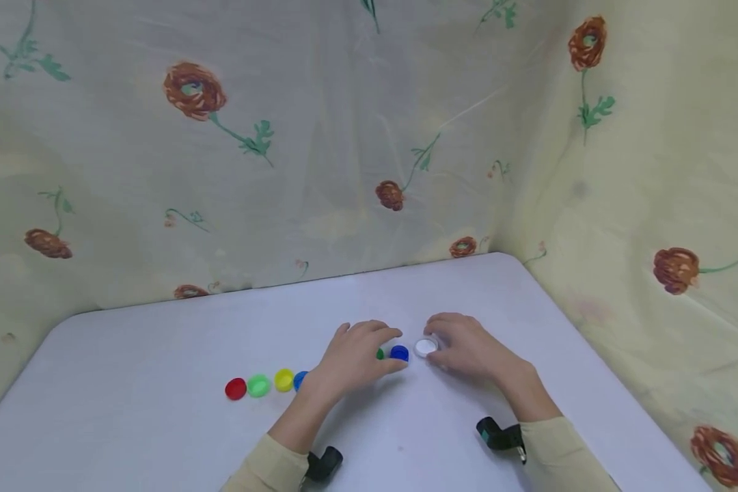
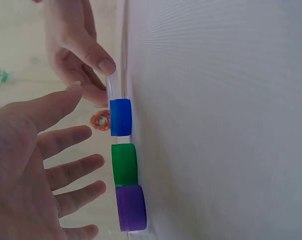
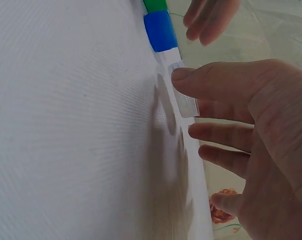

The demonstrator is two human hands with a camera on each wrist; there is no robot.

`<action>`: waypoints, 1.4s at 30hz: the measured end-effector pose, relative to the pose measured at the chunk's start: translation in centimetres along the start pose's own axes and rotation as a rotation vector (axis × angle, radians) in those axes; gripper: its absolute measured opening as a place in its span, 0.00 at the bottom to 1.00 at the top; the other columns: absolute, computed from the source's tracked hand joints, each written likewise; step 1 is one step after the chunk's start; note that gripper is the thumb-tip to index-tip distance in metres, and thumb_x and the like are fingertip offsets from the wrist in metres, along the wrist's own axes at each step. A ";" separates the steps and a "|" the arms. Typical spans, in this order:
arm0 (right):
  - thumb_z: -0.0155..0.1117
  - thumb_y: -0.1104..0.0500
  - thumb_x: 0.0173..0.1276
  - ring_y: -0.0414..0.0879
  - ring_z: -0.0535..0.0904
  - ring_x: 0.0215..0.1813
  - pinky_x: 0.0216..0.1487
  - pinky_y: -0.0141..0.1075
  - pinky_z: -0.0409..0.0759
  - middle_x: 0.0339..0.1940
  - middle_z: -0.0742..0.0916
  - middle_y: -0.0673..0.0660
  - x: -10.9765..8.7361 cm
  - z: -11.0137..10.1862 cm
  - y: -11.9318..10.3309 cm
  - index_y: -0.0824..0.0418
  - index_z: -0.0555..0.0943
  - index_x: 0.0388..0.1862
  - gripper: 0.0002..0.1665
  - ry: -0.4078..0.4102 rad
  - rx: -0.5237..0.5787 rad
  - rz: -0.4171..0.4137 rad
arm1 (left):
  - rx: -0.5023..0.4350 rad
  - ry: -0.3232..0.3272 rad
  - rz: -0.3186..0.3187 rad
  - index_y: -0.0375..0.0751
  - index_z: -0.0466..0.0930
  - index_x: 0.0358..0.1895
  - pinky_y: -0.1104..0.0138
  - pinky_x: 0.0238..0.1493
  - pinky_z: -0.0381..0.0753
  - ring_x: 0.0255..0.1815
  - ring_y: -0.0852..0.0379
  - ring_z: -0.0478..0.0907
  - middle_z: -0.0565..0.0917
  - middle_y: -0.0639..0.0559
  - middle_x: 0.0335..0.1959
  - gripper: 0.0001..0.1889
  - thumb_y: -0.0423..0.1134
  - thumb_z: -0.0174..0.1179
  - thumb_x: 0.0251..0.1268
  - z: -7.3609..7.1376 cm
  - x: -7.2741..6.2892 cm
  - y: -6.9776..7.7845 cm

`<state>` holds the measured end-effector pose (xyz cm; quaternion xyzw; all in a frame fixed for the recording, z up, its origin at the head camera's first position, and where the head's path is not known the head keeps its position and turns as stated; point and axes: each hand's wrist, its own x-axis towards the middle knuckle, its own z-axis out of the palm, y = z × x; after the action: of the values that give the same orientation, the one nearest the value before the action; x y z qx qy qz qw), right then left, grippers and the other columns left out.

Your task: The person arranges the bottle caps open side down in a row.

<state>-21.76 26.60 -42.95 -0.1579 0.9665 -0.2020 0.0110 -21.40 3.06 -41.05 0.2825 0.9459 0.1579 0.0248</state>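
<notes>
My right hand (image 1: pixel 470 350) pinches a white, see-through bottle cap (image 1: pixel 426 348) between thumb and fingers at the right end of a row of caps. In the right wrist view the cap stands a little off the tabletop, with its shadow below. A dark blue cap (image 1: pixel 399 352) sits just left of it. Beside that are a green cap (image 2: pixel 125 165) and a purple cap (image 2: pixel 131 208), seen in the left wrist view. Over this part of the row my left hand (image 1: pixel 358 352) has its fingers spread and holds nothing; it hides the purple cap from the head view.
Farther left along the row lie a red cap (image 1: pixel 236 389), a light green cap (image 1: pixel 259 385), a yellow cap (image 1: pixel 283 380) and a blue cap (image 1: pixel 299 379) partly behind the left wrist. The white table (image 1: pixel 129 430) meets a flowered curtain (image 1: pixel 320 137) at its back and right edges.
</notes>
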 end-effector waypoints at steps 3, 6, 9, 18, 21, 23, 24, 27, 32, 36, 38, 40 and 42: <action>0.72 0.54 0.60 0.59 0.74 0.70 0.70 0.57 0.68 0.63 0.82 0.58 0.1 -0.2 -0.1 0.56 0.83 0.54 0.22 -0.005 0.009 -0.006 | 0.000 -0.002 0.006 0.57 0.75 0.67 0.41 0.72 0.62 0.71 0.51 0.70 0.77 0.53 0.67 0.29 0.62 0.59 0.66 0.1 0.2 0.1; 0.72 0.54 0.60 0.59 0.74 0.70 0.71 0.57 0.68 0.63 0.82 0.58 0.1 -0.3 -0.1 0.57 0.83 0.54 0.22 -0.005 0.011 -0.003 | -0.003 -0.006 0.010 0.57 0.75 0.67 0.40 0.73 0.61 0.72 0.50 0.70 0.77 0.53 0.68 0.29 0.62 0.59 0.66 0.3 0.5 0.2; 0.73 0.55 0.60 0.59 0.74 0.69 0.70 0.57 0.69 0.63 0.83 0.59 0.1 -0.3 0.0 0.58 0.83 0.53 0.22 0.005 0.014 -0.018 | 0.001 -0.002 0.017 0.57 0.75 0.67 0.39 0.72 0.61 0.72 0.50 0.70 0.77 0.53 0.68 0.29 0.61 0.59 0.66 0.4 0.8 0.4; 0.71 0.54 0.62 0.59 0.74 0.70 0.71 0.56 0.69 0.64 0.82 0.59 0.0 -0.5 -0.1 0.58 0.83 0.53 0.21 0.007 0.021 -0.030 | 0.027 0.014 0.029 0.57 0.76 0.66 0.38 0.72 0.61 0.71 0.50 0.71 0.78 0.54 0.67 0.29 0.62 0.62 0.64 0.6 1.4 0.9; 0.70 0.53 0.63 0.59 0.73 0.70 0.71 0.56 0.68 0.64 0.82 0.59 0.0 -0.6 -0.1 0.58 0.83 0.53 0.20 0.005 0.037 -0.038 | 0.036 0.021 0.042 0.58 0.75 0.66 0.37 0.72 0.60 0.71 0.50 0.71 0.78 0.54 0.66 0.29 0.60 0.63 0.63 0.7 1.7 1.1; 0.70 0.53 0.63 0.59 0.73 0.71 0.71 0.56 0.68 0.64 0.82 0.59 0.0 -0.7 -0.1 0.58 0.83 0.53 0.21 0.002 0.053 -0.039 | 0.040 0.028 0.051 0.57 0.75 0.66 0.37 0.72 0.60 0.70 0.50 0.71 0.78 0.54 0.66 0.29 0.60 0.64 0.63 0.7 1.8 1.2; 0.70 0.52 0.63 0.59 0.73 0.71 0.71 0.56 0.68 0.64 0.82 0.58 0.0 -0.7 -0.1 0.58 0.83 0.53 0.21 0.001 0.062 -0.039 | 0.043 0.031 0.055 0.57 0.76 0.66 0.37 0.72 0.60 0.70 0.50 0.72 0.78 0.54 0.66 0.29 0.59 0.64 0.63 0.6 1.9 1.2; 0.69 0.51 0.63 0.58 0.71 0.72 0.72 0.56 0.67 0.65 0.81 0.58 0.0 -0.7 0.1 0.58 0.82 0.54 0.22 -0.005 0.100 -0.029 | 0.052 0.042 0.060 0.57 0.76 0.66 0.37 0.72 0.60 0.70 0.51 0.72 0.79 0.55 0.65 0.29 0.58 0.66 0.62 0.5 2.0 1.5; 0.68 0.50 0.64 0.60 0.71 0.72 0.72 0.58 0.66 0.66 0.81 0.59 -0.1 -0.8 0.2 0.57 0.83 0.53 0.21 -0.008 0.154 -0.035 | 0.062 0.046 0.053 0.57 0.76 0.66 0.37 0.72 0.59 0.69 0.50 0.72 0.79 0.55 0.65 0.29 0.56 0.67 0.61 0.5 2.0 1.7; 0.68 0.49 0.64 0.60 0.70 0.72 0.72 0.59 0.66 0.66 0.81 0.59 0.0 -0.9 0.3 0.58 0.83 0.52 0.21 -0.012 0.174 -0.046 | 0.068 0.058 0.047 0.56 0.76 0.65 0.38 0.72 0.60 0.69 0.50 0.73 0.79 0.55 0.65 0.28 0.55 0.67 0.62 0.5 2.1 1.7; 0.68 0.49 0.64 0.60 0.71 0.72 0.72 0.58 0.66 0.65 0.81 0.59 0.1 -0.9 0.3 0.57 0.83 0.51 0.20 -0.014 0.182 -0.049 | 0.071 0.067 0.048 0.56 0.77 0.65 0.38 0.72 0.61 0.69 0.50 0.73 0.80 0.55 0.64 0.27 0.55 0.67 0.62 0.5 2.1 1.8; 0.67 0.49 0.64 0.60 0.71 0.72 0.72 0.58 0.66 0.65 0.81 0.59 0.1 -1.0 0.3 0.57 0.84 0.50 0.19 -0.015 0.195 -0.053 | 0.069 0.077 0.050 0.56 0.77 0.64 0.38 0.71 0.61 0.68 0.50 0.74 0.80 0.55 0.64 0.26 0.54 0.66 0.63 0.4 2.0 1.8; 0.67 0.48 0.65 0.60 0.71 0.72 0.72 0.59 0.66 0.65 0.81 0.59 0.1 -1.1 0.2 0.57 0.85 0.48 0.18 -0.018 0.205 -0.058 | 0.068 0.086 0.053 0.55 0.78 0.63 0.38 0.71 0.61 0.68 0.50 0.74 0.81 0.55 0.63 0.25 0.53 0.66 0.63 0.5 2.1 1.8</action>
<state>-22.07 27.19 -42.05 -0.1857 0.9357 -0.2985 0.0301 -22.13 5.72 -40.88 0.3011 0.9431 0.1383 -0.0295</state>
